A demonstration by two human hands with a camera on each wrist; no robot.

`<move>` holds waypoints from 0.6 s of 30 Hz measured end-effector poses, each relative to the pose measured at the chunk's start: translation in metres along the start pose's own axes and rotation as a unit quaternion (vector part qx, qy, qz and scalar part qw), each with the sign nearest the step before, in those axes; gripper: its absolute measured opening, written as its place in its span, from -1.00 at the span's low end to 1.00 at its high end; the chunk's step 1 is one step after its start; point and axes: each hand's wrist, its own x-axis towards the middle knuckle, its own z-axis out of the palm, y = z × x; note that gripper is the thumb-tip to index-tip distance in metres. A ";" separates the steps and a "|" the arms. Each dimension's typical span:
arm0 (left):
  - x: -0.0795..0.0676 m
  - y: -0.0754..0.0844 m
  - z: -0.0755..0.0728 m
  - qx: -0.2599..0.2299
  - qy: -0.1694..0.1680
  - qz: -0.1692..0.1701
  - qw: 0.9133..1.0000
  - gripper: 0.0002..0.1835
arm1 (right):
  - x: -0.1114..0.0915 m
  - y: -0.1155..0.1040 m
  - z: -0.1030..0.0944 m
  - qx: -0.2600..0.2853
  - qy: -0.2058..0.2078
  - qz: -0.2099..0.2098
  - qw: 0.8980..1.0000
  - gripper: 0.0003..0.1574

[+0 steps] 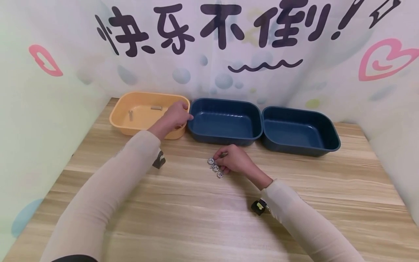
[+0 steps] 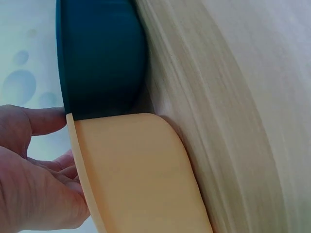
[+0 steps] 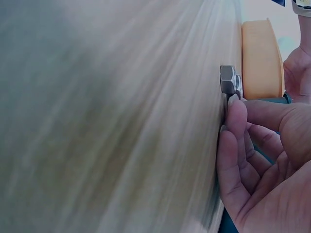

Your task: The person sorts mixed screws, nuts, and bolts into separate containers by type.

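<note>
In the head view my left hand [image 1: 175,114] is over the right end of a yellow bin [image 1: 147,94], gripping its rim. The thumb lies where this bin meets the middle blue bin [image 1: 226,139], and the other fingers curl inside; their tips are hidden. Two bolts [image 1: 156,108] lie farther left in the yellow bin. My right hand [image 1: 235,159] is low over the table, thumb and index finger pinching at a nut mostly hidden by the fingertips. Beside them are several hex nuts [image 1: 215,168], one large nut [image 3: 227,79] standing out in the right wrist view.
A second blue bin [image 1: 299,148] stands at the right end of the row. Behind the bins hangs a printed cloth [image 1: 203,80]. The wood-grain table [image 1: 183,218] spreads in front of them, with a black wrist camera [image 1: 258,207] under the right sleeve.
</note>
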 end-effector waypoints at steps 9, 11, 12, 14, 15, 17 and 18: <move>-0.001 0.004 -0.002 -0.034 -0.013 -0.020 0.999 -0.78 | 0.000 0.000 -0.002 -0.006 -0.006 -0.012 1.000 -0.97; -0.001 0.005 -0.002 -0.036 -0.015 -0.026 0.999 -0.81 | 0.000 0.001 -0.003 -0.005 -0.007 -0.016 1.000 -0.96; 0.000 0.005 -0.002 -0.037 -0.016 -0.028 0.999 -0.82 | 0.000 0.002 -0.003 -0.003 -0.008 -0.017 1.000 -0.96; 0.000 0.005 -0.002 -0.040 -0.016 -0.033 0.999 -0.83 | 0.000 0.003 -0.003 -0.001 -0.012 -0.018 1.000 -0.95; 0.000 0.005 -0.001 -0.042 -0.015 -0.033 0.998 -0.84 | 0.001 0.003 -0.004 0.001 -0.015 -0.018 1.000 -0.95; 0.001 0.005 -0.001 -0.047 -0.016 -0.035 0.998 -0.84 | 0.001 0.004 -0.004 0.006 -0.019 -0.016 1.000 -0.95; 0.001 0.005 -0.001 -0.050 -0.016 -0.035 0.998 -0.84 | 0.001 0.004 -0.004 0.008 -0.021 -0.015 1.000 -0.96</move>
